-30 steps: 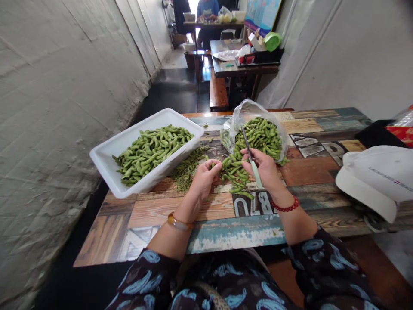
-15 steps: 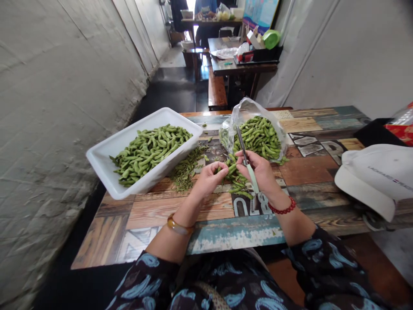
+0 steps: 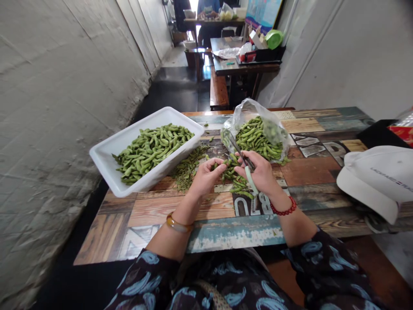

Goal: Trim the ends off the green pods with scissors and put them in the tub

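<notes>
One left hand (image 3: 208, 177) was closed at thumb and forefinger on a pod (image 3: 215, 165), mostly hidden; one right hand (image 3: 260, 170), fingers curled, gripped scissors (image 3: 251, 177) by the pale green handle, blades tilted away toward the clear bag (image 3: 241, 115). Both hands were close together above the tabletop (image 3: 180, 206), beside loose pods (image 3: 240, 189). Heaped pods (image 3: 155, 146) lay in the white tray (image 3: 106, 153) at left; bagged pods (image 3: 253, 133) lay inside the open bag beyond the right hand. Trimmings (image 3: 187, 168) were piled just beside the tray. A white cap (image 3: 376, 178) rested at far right.
</notes>
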Available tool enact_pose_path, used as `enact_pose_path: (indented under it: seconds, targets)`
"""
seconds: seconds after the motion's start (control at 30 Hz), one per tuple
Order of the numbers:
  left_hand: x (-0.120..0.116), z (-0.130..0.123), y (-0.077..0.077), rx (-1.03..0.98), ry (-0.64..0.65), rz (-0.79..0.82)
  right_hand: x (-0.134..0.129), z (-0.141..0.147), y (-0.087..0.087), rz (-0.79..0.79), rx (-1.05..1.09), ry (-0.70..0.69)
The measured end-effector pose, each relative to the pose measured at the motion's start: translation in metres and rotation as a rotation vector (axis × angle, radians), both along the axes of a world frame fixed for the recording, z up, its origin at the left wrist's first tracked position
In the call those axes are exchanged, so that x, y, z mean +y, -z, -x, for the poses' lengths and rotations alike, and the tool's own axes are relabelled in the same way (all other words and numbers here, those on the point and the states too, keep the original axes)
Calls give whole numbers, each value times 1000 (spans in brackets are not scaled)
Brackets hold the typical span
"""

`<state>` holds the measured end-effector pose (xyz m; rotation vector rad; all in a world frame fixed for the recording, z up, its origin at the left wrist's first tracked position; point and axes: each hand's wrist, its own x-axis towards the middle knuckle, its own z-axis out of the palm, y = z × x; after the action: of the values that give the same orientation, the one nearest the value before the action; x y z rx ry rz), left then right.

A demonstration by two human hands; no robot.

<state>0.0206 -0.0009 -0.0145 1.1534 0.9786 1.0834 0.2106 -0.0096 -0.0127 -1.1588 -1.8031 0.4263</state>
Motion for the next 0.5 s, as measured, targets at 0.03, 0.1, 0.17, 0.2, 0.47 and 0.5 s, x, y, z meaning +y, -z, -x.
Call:
enact_pose_path:
  seconds: [0.03, 0.1, 0.17, 0.2, 0.47, 0.5]
  targets:
    - [0, 1, -1, -13, -15, 7, 0, -1, 1, -21, -36, -12]
    - [1, 3, -3, -21, -38, 1, 1, -2, 4, -41, -94, -52]
    - [1, 4, -5, -23, -52, -17, 1, -2, 7, -34, -136, -107]
    - [1, 4, -5, -21, -57, -30, 1, -1, 9, -31, -147, -132]
    - [0, 4, -5, 92, -18, -194, -1, 4, 11, -36, -138, -194]
    - [-1, 4, -6, 102, -21, -194, -2, 4, 11, -36, -140, -194]
